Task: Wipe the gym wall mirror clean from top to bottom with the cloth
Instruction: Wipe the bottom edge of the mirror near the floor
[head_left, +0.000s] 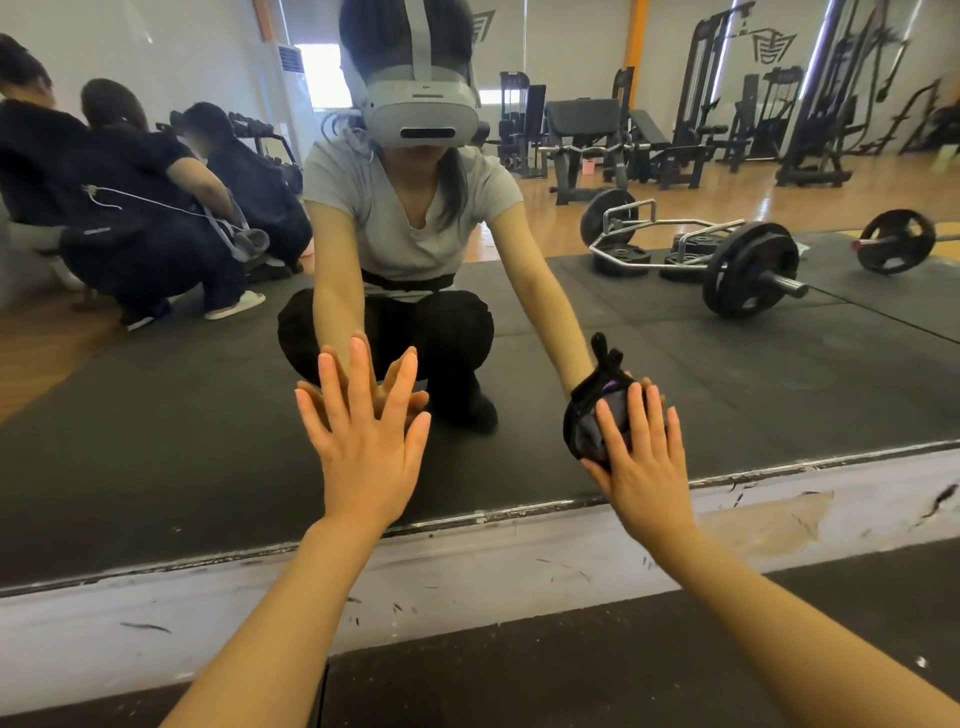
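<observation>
Both hands low on the mirror (727, 364)
Right hand (644, 467) presses the dark cloth (592, 431) flat-fingered against the glass; left hand (363, 441) lies released, fingers spread, beside it

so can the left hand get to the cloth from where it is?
Probably yes. The left hand lies flat on the mirror, with bare glass between it and the cloth pressed under the right hand.

We crouch on a dark rubber floor mat (597, 675) that runs up to a scuffed white wall strip (467, 566) under the mirror's lower edge. In the mirror (156, 426), the same matting stretches away, with a loaded barbell (748, 275) and a hex bar (649, 234) lying on it to the right, and wood flooring (701, 192) farther off.
</observation>
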